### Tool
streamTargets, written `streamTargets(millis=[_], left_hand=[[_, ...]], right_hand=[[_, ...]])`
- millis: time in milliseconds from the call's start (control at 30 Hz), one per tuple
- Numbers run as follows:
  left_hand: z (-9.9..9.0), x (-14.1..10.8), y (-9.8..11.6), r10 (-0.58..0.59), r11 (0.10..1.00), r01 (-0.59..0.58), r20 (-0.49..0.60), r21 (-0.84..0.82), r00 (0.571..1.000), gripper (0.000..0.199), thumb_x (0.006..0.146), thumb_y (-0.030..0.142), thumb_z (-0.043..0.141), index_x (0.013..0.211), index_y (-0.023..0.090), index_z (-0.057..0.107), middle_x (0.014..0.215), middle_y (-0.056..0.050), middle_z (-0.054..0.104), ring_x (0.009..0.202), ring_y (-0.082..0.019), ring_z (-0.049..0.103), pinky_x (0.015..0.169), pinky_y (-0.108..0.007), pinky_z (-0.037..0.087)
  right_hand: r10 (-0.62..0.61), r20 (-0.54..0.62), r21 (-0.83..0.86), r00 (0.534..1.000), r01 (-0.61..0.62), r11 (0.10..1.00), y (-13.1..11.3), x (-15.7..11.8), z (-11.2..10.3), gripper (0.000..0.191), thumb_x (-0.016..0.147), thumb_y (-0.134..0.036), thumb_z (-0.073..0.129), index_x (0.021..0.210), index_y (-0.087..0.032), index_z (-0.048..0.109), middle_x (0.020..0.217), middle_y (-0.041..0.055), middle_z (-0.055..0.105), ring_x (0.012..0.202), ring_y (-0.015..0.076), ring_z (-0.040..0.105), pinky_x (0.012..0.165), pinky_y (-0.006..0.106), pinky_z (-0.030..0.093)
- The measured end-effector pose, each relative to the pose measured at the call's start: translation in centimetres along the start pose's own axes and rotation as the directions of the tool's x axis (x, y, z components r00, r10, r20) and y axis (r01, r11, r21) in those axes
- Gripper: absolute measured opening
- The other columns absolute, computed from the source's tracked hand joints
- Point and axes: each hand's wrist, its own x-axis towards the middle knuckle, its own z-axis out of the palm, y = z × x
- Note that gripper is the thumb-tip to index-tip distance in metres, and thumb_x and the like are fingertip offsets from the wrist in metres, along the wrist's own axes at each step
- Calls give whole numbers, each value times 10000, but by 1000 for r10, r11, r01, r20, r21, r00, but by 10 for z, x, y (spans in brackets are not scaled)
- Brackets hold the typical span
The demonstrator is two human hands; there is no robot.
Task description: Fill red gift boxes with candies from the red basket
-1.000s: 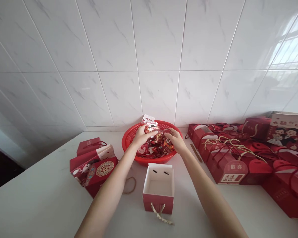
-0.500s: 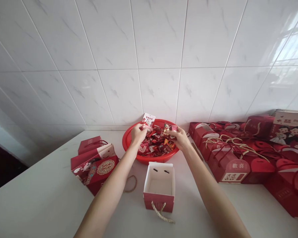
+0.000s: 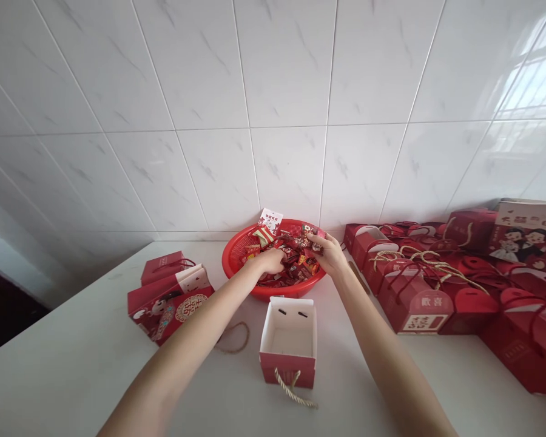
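Has the left hand (image 3: 269, 262) down among a heap of small foil-wrapped sweets, mostly red (image 3: 295, 274), fingers curled and partly hidden; cannot tell whether pinching any. Holds the right hand (image 3: 330, 254) over the heap's right side, pinching small shiny packets, brown and pink (image 3: 310, 232), between thumb and fingers. Has the heap below both hands, inside a round red perforated plastic basket (image 3: 230, 261). Shows, just beyond the left hand, a striped red-and-cream packet (image 3: 264, 235) and a white printed card (image 3: 271, 218). Has an open red cardboard box with white inner walls and a twisted cream rope handle (image 3: 270, 368) nearer than both hands, between the forearms. Shows red printed cardboard boxes (image 3: 164, 267) well left of the left hand, and many more red gift boxes (image 3: 421, 300) right of the right hand.
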Motion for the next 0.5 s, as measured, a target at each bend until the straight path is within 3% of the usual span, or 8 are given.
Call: streamTargets(millis=[67,167,300,500], left_hand=[[1,11,-3,-26,997,22,55,78,998,72,845,178,716,909,148,701,925,-57,715,851,-194,676,796,-354,556],[3,29,-4,-44,987,31,82,155,996,199,948,315,643,1059,151,665,1061,-64,683,936,-185,663,841,-381,567],[10,45,-1,-67,978,52,71,200,995,248,948,323,646,1136,161,650,1144,-85,663,1004,-208,658,864,-390,567],[11,42,-6,-71,983,57,73,177,995,218,952,317,639,1109,167,659,1140,-78,668,1015,-205,655,879,-394,563]], right_hand=[[-2,1,6,1000,2,1000,1,1,-1,322,516,-247,871,751,-208,654,734,14,716,699,186,676,587,283,548],[-7,2,7,1000,7,1000,1,1,-1,337,502,-259,876,750,-209,653,739,19,719,714,197,682,579,287,542],[-11,2,0,1000,11,1000,0,0,0,370,475,-284,896,730,-214,638,716,11,712,711,205,684,539,276,524],[-6,13,6,1000,6,1000,-1,-1,3,385,458,-274,896,750,-211,654,723,14,714,704,206,684,522,274,525]])
